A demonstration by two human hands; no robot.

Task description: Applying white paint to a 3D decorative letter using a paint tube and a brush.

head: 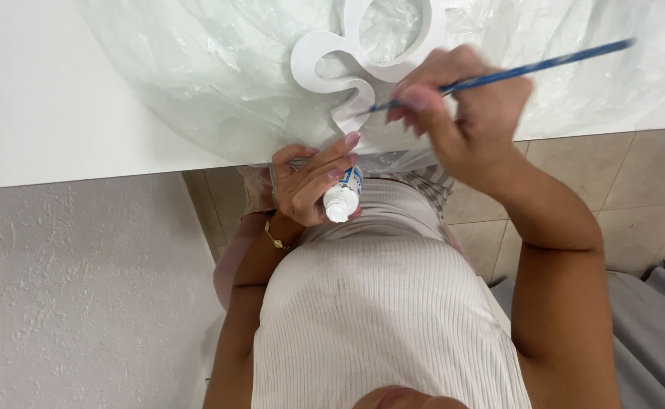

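Plastic sheeting (196, 68) covers the white table (44, 98) beyond both hands. The left hand (309, 182) grips a small white-capped paint tube (342, 198) at the table edge, one finger touching the white curly cutout (347, 60) just above. To its right, the right hand (469, 106) pinches a blue paintbrush (514, 72), tip on the cutout's lower edge.

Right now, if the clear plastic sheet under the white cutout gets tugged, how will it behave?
The plastic sheet looks thin and crinkled, so it would probably bunch and stretch instead of sliding flat. The white cutout lies on it and would likely shift along. Its edge droops over the table near the left hand, suggesting it is floppy and light.
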